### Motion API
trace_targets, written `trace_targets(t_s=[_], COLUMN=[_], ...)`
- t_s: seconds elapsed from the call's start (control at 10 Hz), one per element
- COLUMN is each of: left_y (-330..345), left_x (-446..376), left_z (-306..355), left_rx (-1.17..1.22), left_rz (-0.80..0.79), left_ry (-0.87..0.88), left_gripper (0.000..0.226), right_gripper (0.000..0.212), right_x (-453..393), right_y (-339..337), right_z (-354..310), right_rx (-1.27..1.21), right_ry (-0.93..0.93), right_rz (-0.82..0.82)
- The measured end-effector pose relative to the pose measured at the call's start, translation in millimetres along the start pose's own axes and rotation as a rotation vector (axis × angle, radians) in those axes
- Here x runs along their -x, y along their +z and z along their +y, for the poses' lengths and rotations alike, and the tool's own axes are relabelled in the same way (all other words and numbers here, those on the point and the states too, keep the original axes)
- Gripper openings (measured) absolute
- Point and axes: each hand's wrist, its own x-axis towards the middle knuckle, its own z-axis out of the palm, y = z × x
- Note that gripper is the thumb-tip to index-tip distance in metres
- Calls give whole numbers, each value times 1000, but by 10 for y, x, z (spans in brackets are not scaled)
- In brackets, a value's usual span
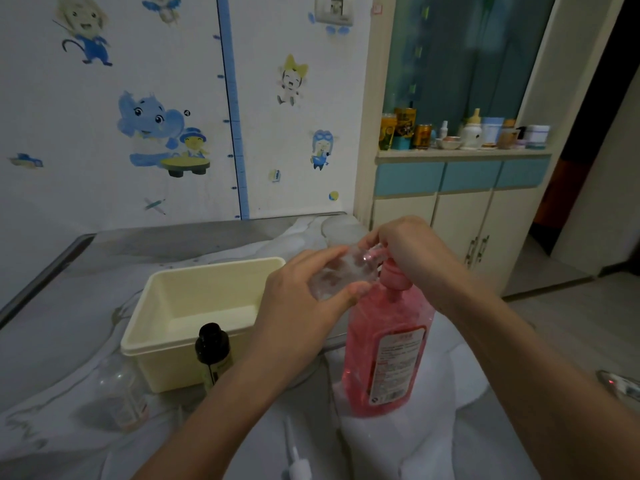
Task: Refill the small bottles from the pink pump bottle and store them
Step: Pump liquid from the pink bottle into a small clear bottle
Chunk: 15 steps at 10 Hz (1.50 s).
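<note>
The pink pump bottle (384, 351) stands upright on the table at centre right. My right hand (412, 251) lies over its pump head, fingers curled down on it. My left hand (304, 299) grips a small clear bottle (341, 271), tilted with its mouth at the pump's nozzle. A dark-capped small bottle (212, 355) stands in front of the cream storage box (194, 306). Another clear small bottle (119, 393) stands at the left. A white pump cap with its tube (294, 459) lies near the bottom edge.
The table (52, 323) is covered by a pale marbled cloth and meets the stickered wall behind. A cabinet (460, 209) with jars and cans on its top stands at the right. A small object (620, 384) lies at the right edge.
</note>
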Motion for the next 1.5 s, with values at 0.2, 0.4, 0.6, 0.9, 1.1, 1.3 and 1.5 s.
trace_targets(t_s=[0.2,0.4,0.6,0.9,1.1,1.3,1.5], left_y=[-14,7,-8,-7,-39,-67,-84], left_x=[-9,-6,4,-17,-19,-44,-55], left_z=[26,2,20,5,-2,20,-1], left_rx=[14,-9,-16,-42,-102,-125,-189], left_rz=[26,9,16,25,-83,-67,-123], left_ry=[7,23,19,60,93,117,163], left_gripper=[49,49,48,48,61,55,58], right_gripper=[28,11,20,27,23,33,27], right_x=[-20,-106,-39,-154,-117,-167,-120], right_y=[-41,52,56,39,27,16,-1], right_z=[-85,-122,-146,-165,-6,-253,61], right_rx=[-64,201,388,187,131,256,76], right_ry=[-15,-17,-52,4,-41,13,6], right_rz=[-9,30,-98,-123,-12,-265,-16])
